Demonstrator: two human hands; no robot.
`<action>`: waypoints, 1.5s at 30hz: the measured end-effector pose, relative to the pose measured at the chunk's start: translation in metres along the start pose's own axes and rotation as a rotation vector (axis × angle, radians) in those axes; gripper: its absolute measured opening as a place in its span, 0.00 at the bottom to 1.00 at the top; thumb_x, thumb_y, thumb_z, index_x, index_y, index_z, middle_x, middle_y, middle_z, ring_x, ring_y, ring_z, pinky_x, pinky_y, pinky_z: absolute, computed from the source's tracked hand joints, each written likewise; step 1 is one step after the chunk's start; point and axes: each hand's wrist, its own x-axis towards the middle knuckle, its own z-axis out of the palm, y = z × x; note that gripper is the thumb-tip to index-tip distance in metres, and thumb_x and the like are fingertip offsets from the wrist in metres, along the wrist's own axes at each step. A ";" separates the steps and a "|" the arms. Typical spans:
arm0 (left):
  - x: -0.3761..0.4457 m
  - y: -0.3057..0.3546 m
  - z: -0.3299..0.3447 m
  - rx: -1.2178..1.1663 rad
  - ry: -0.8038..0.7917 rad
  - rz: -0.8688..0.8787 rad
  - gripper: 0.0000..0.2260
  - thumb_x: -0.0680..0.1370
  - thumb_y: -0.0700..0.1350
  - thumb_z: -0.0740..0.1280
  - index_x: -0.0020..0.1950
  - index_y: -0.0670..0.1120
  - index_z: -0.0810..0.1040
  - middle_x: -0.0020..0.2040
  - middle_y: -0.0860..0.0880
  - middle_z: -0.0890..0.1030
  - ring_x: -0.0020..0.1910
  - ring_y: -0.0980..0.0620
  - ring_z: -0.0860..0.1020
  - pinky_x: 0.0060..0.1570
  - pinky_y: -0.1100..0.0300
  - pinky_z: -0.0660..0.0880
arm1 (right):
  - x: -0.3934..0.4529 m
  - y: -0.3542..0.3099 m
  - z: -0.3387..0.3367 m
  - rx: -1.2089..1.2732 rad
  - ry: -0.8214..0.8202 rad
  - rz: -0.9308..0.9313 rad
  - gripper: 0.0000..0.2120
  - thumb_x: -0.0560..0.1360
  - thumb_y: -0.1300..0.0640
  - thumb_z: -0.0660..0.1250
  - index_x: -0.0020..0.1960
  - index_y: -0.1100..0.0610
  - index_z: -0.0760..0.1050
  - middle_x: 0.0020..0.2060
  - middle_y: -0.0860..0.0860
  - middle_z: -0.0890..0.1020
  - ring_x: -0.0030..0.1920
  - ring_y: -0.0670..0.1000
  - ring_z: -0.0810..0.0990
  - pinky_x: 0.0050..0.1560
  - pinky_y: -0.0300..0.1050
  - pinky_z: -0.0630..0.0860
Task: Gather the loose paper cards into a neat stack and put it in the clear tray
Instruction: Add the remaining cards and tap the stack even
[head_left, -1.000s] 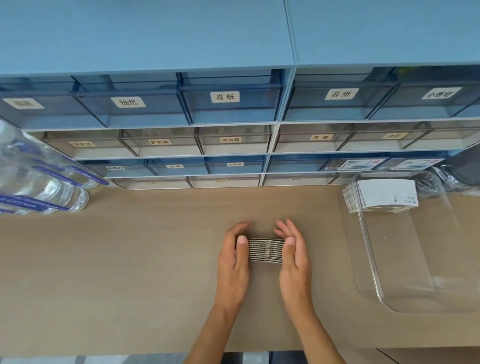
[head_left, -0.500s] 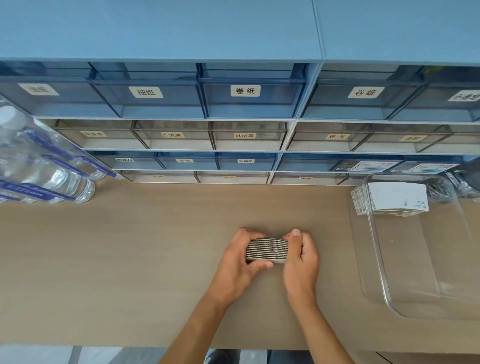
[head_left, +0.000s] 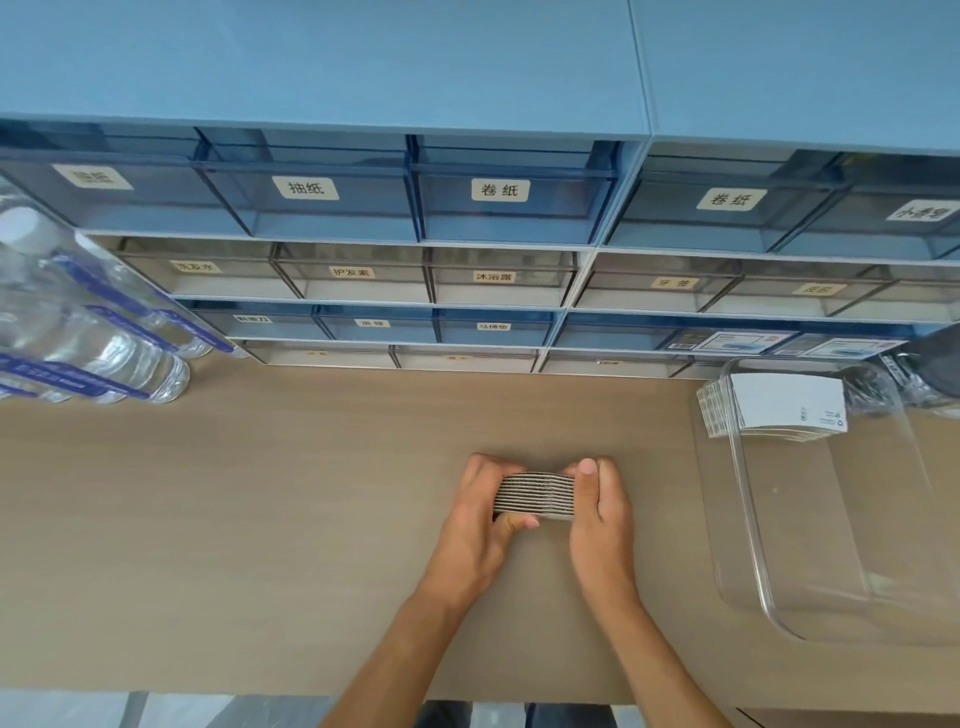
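Note:
A thick stack of paper cards (head_left: 535, 496) stands on edge on the wooden counter, its striped edges facing me. My left hand (head_left: 475, 525) grips its left end, fingers curled behind and thumb under the front. My right hand (head_left: 600, 512) presses its right end, thumb on top. The clear tray (head_left: 748, 571) sits on the counter to the right, apart from both hands. Another stack of white cards (head_left: 784, 402) lies in the tray's far end.
Blue and grey labelled drawer units (head_left: 498, 218) line the back of the counter (head_left: 260, 519). Several water bottles (head_left: 88, 343) lie at the far left. A dark object and crinkled plastic (head_left: 930, 374) sit behind the tray at the right edge.
Both hands went from flat against the stack's ends to gripping it, the left fingers curling around its end. The stack looks tighter and more even.

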 end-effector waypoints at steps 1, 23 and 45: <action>0.000 0.001 0.000 0.003 0.003 -0.005 0.12 0.73 0.42 0.72 0.56 0.43 0.78 0.50 0.48 0.75 0.50 0.61 0.74 0.51 0.71 0.69 | -0.001 -0.001 -0.006 -0.002 -0.064 -0.012 0.19 0.79 0.46 0.55 0.45 0.60 0.73 0.39 0.48 0.80 0.41 0.42 0.78 0.43 0.36 0.71; 0.016 0.160 0.073 -0.872 0.012 -0.490 0.31 0.58 0.34 0.82 0.59 0.38 0.76 0.52 0.37 0.86 0.52 0.38 0.84 0.51 0.47 0.81 | -0.028 -0.066 -0.151 1.013 0.013 0.273 0.19 0.66 0.69 0.69 0.57 0.62 0.78 0.49 0.59 0.87 0.47 0.56 0.88 0.42 0.44 0.84; 0.054 0.196 0.259 -1.049 0.470 -1.169 0.21 0.73 0.38 0.75 0.62 0.29 0.76 0.51 0.33 0.81 0.42 0.43 0.80 0.39 0.54 0.80 | 0.059 -0.007 -0.227 0.894 0.134 0.857 0.09 0.76 0.64 0.69 0.54 0.66 0.77 0.46 0.66 0.78 0.41 0.60 0.78 0.49 0.55 0.76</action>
